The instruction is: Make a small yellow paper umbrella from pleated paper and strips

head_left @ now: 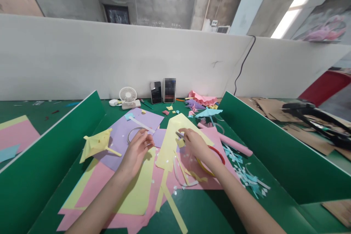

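My left hand (pixel 139 150) is over yellow and purple paper with its fingers curled in and fingertips close together. Anything pinched there is too small to make out. A thin ring, like a tape roll (pixel 128 136), shows just behind those fingers. My right hand (pixel 193 142) is closed on a pair of scissors over a cut yellow sheet (pixel 168 146). The grey blades (pixel 179 135) stick out by the fingertips, and a red and yellow handle (pixel 221 154) shows around the wrist. A small yellow scrap (pixel 180 143) sits under the fingers. Yellow strips (pixel 174 208) hang toward me.
A yellow paper umbrella (pixel 96 142) stands left; a blue one (pixel 208 112) stands right, near a pink paper roll (pixel 237 144) and blue scraps (pixel 251 181). Green partitions (pixel 274 157) flank the table. A fan (pixel 128 95) and two phones (pixel 156 92) stand at the back.
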A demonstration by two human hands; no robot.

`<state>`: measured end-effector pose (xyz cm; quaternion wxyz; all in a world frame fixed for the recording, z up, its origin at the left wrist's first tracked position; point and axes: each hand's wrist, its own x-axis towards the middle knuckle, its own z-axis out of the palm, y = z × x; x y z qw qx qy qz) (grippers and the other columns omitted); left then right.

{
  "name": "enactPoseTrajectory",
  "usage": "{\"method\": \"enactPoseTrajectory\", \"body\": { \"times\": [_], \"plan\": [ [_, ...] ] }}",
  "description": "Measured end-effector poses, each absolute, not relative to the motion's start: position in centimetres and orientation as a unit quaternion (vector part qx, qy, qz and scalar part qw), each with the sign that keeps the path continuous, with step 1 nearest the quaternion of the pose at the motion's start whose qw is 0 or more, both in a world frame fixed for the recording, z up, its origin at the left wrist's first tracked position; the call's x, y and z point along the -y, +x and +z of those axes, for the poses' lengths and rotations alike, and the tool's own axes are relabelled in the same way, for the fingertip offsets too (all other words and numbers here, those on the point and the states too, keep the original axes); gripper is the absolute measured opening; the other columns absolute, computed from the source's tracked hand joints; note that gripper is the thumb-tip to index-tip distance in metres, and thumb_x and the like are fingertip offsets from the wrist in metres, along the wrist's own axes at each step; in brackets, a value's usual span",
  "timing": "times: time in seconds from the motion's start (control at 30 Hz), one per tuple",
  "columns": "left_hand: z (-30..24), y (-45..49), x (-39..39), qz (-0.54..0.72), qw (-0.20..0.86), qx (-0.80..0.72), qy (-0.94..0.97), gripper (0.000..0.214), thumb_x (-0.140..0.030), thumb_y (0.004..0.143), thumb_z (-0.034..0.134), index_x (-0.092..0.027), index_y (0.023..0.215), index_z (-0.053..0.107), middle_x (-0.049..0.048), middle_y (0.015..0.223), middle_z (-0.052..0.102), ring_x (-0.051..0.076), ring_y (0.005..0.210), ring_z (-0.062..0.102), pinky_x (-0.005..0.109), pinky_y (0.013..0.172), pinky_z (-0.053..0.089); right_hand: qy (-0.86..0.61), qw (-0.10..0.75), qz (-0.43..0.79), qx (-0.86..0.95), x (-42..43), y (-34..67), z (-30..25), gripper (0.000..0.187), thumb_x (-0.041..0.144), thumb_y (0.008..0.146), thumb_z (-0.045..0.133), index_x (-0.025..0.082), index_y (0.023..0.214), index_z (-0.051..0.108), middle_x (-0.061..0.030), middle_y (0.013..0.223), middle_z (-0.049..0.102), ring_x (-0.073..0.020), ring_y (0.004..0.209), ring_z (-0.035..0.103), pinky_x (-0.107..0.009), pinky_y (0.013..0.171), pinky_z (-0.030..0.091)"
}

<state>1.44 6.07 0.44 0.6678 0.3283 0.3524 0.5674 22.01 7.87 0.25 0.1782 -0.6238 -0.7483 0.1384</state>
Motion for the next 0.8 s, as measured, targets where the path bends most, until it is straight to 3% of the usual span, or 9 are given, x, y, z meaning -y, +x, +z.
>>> {"method": "enactPoseTrajectory", "body": {
  "times": [0.1, 0.2, 0.43, 0.53, 0.63, 0.7, 0.8],
  "plan": [
    [0.4, 1.5, -6.0, 0.566, 0.668, -0.353, 0.329, 0.01, -0.029, 0.075, 0.06, -0.021, 0.078, 0.054, -0.0028, 0.069, 0.056, 0.011, 0.066, 0.053, 0.024, 0.068, 0.042, -0.631, 0.123, 0.121, 0.756, -7.6, 22.4, -0.8, 0.032, 0.001, 0.072, 0.041, 0.015, 0.093, 0.062, -0.0102, 0.081, 0.064, -0.0172, 0.063, 0.059, -0.024, 0.053, 0.035],
    [0.4, 1.6, -6.0, 0.566, 0.668, -0.354, 0.327, 0.011, -0.029, 0.074, 0.061, -0.021, 0.077, 0.054, -0.0029, 0.069, 0.056, 0.01, 0.066, 0.053, 0.024, 0.067, 0.042, -0.636, 0.096, 0.101, 0.759, -7.3, 21.7, -1.9, 0.024, 0.003, 0.076, 0.042, 0.013, 0.083, 0.063, -0.014, 0.084, 0.063, -0.0194, 0.065, 0.061, -0.026, 0.055, 0.037],
    [0.4, 1.6, -6.0, 0.568, 0.668, -0.358, 0.322, 0.012, -0.028, 0.074, 0.061, -0.02, 0.078, 0.054, -0.003, 0.067, 0.056, 0.01, 0.065, 0.053, 0.024, 0.068, 0.042, -0.64, 0.098, 0.091, 0.757, -7.3, 21.3, -2.2, 0.018, 0.01, 0.083, 0.039, 0.012, 0.089, 0.056, -0.0129, 0.085, 0.061, -0.0188, 0.065, 0.059, -0.026, 0.054, 0.036],
    [0.4, 1.5, -6.0, 0.567, 0.668, -0.359, 0.322, 0.011, -0.028, 0.074, 0.061, -0.02, 0.079, 0.053, -0.0027, 0.068, 0.055, 0.011, 0.065, 0.053, 0.024, 0.067, 0.043, -0.64, 0.111, 0.104, 0.753, -6.9, 21.6, -1.4, 0.018, 0.012, 0.086, 0.034, 0.012, 0.091, 0.052, -0.0089, 0.077, 0.061, -0.0162, 0.059, 0.057, -0.024, 0.05, 0.033],
    [0.4, 1.4, -6.0, 0.565, 0.668, -0.358, 0.324, 0.01, -0.028, 0.075, 0.059, -0.021, 0.079, 0.053, -0.0028, 0.068, 0.055, 0.011, 0.065, 0.053, 0.024, 0.067, 0.042, -0.647, 0.118, 0.117, 0.744, -5.8, 21.7, -0.3, 0.026, 0.008, 0.087, 0.025, 0.012, 0.103, 0.045, -0.0051, 0.069, 0.061, -0.015, 0.056, 0.057, -0.022, 0.046, 0.031],
    [0.4, 1.4, -6.0, 0.565, 0.669, -0.358, 0.325, 0.009, -0.028, 0.075, 0.059, -0.021, 0.079, 0.053, -0.003, 0.068, 0.055, 0.011, 0.065, 0.053, 0.024, 0.067, 0.042, -0.648, 0.109, 0.121, 0.744, -4.7, 21.6, 0.2, 0.031, 0.006, 0.086, 0.025, 0.013, 0.11, 0.043, -0.0057, 0.071, 0.062, -0.0155, 0.058, 0.058, -0.022, 0.045, 0.03],
    [0.3, 1.4, -6.0, 0.567, 0.669, -0.356, 0.324, 0.009, -0.027, 0.076, 0.059, -0.021, 0.079, 0.053, -0.0031, 0.068, 0.056, 0.011, 0.065, 0.053, 0.023, 0.067, 0.042, -0.638, 0.076, 0.123, 0.757, -2.6, 21.0, 0.3, 0.022, 0.015, 0.085, 0.036, 0.015, 0.1, 0.053, -0.0117, 0.084, 0.065, -0.0203, 0.068, 0.062, -0.024, 0.048, 0.033]
  ]
}}
